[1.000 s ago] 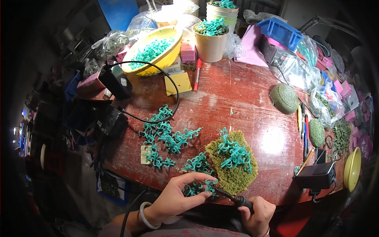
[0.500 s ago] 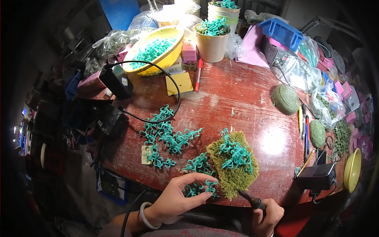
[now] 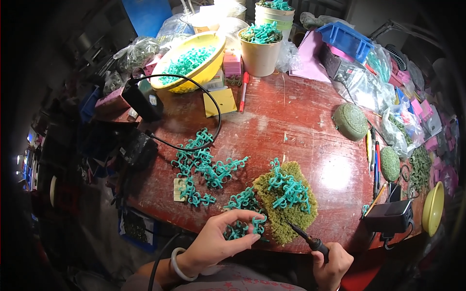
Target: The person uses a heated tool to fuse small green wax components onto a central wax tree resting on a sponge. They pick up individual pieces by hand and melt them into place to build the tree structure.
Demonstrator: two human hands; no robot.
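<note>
Across a scuffed red tabletop (image 3: pixel 262 126), teal pieces (image 3: pixel 290 189), dim cluttered room (image 3: pixel 366 22).

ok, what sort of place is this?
Likely a small craft workshop: slim black-handled tool in the right hand, curly teal pieces heaped on a scuffed red tabletop.

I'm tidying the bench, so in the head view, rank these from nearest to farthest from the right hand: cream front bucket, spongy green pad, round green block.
From the right hand:
1. Spongy green pad: just ahead, to its left.
2. Round green block: farther up, right side of the table.
3. Cream front bucket: far edge, left of the block.
</note>
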